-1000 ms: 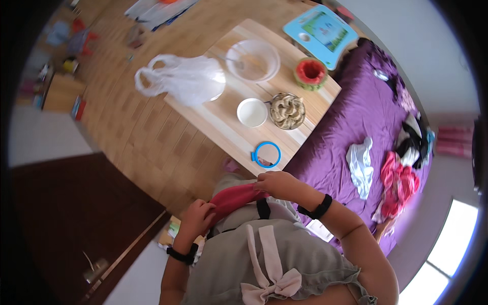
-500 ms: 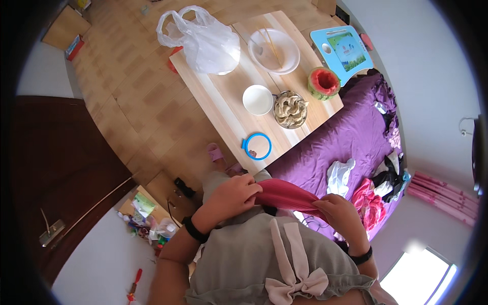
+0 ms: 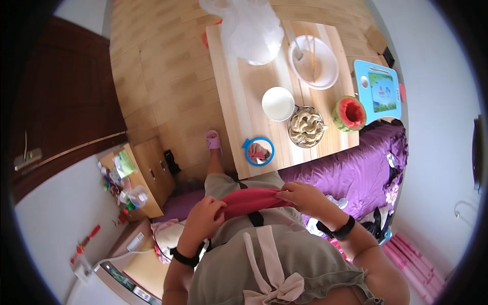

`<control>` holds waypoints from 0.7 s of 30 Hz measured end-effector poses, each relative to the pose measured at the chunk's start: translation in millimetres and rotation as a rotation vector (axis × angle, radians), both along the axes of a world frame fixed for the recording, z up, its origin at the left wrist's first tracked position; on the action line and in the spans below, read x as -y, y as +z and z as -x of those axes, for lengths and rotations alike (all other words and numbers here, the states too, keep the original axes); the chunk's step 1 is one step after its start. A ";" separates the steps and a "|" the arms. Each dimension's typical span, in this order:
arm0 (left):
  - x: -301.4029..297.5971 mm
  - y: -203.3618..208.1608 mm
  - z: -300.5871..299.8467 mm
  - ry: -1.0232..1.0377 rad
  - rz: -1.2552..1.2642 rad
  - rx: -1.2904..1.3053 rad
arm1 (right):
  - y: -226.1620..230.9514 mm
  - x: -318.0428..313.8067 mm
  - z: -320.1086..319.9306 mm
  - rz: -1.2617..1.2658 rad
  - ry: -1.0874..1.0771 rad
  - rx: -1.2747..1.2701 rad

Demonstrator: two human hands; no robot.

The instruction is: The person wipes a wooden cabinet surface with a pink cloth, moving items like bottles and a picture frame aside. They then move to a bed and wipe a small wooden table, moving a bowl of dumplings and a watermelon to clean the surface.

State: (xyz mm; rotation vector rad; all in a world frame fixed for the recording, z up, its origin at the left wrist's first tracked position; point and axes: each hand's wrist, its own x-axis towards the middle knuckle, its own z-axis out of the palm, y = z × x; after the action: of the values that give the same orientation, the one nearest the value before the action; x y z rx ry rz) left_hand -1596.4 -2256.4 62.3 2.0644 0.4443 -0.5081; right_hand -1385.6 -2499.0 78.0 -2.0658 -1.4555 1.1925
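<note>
Crimson cloth: You held a long, crimson strip of soft cloth [image 3: 249, 203] crosswise before your waist, just short of the pale, rectangular wooden table [image 3: 233, 96], 1 end to each hand.
Left hand: Your left hand [image 3: 204, 218] grasped the strip's left end, fingers curled over it.
Right hand: Your right hand [image 3: 304, 197] pinched the opposite end; how firmly either hand gripped could not be told.
Slip risk: With only the 2 ends gripped, the strip could have dropped toward your lap had either hold loosened.
Mirror risk: The round, blue-rimmed mirror [image 3: 260, 152] lay near the table's close edge; a forward sweep of the hands might have knocked it off.
Hidden: The cloth's underside was out of sight, and your right hand covered part of its end.
Cut off: A white, translucent plastic bag [image 3: 252, 38] ran past the upper edge.
Hard to make out: The kind of beige, folded pieces [image 3: 306, 126] heaped in a round metal dish, and whether the plain, round white bowl [image 3: 278, 103] held anything, stayed unclear.
</note>
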 end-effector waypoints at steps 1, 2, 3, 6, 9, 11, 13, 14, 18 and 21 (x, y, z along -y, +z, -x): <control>13.4 -0.1 11.2 0.065 0.003 -0.041 | -11.3 -1.4 -4.3 -0.011 0.065 0.006; 28.0 -3.1 22.6 0.114 0.005 -0.047 | -22.2 -2.2 -7.9 -0.025 0.127 0.009; 40.7 -6.4 28.4 0.161 0.014 -0.054 | -31.9 -2.1 -11.8 -0.036 0.195 0.018; 76.8 -20.6 36.5 0.263 0.004 -0.043 | -56.5 7.3 -21.1 -0.065 0.288 0.039; 84.6 -63.2 20.1 0.189 -0.131 0.081 | -73.6 25.1 -33.0 -0.052 0.265 0.098; 84.9 -85.2 -6.5 0.179 -0.249 0.212 | -89.7 37.4 -44.0 -0.075 0.212 0.159; 82.7 -112.6 -28.1 0.145 -0.303 0.317 | -106.9 51.8 -50.0 -0.103 0.166 0.232; 83.0 -126.3 -37.0 0.129 -0.319 0.344 | -119.9 56.5 -52.0 -0.130 0.148 0.277; 92.9 -171.9 -53.6 0.063 -0.367 0.413 | -172.8 74.7 -52.6 -0.260 0.121 0.497; 99.9 -204.9 -52.2 0.029 -0.415 0.464 | -210.2 88.6 -50.4 -0.351 0.108 0.597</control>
State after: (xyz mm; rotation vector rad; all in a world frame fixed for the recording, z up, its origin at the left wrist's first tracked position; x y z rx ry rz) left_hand -1544.2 -2356.4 -142.6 2.4765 0.3163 0.1010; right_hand -1335.2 -2587.5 -132.2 -2.1976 -1.8843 0.3002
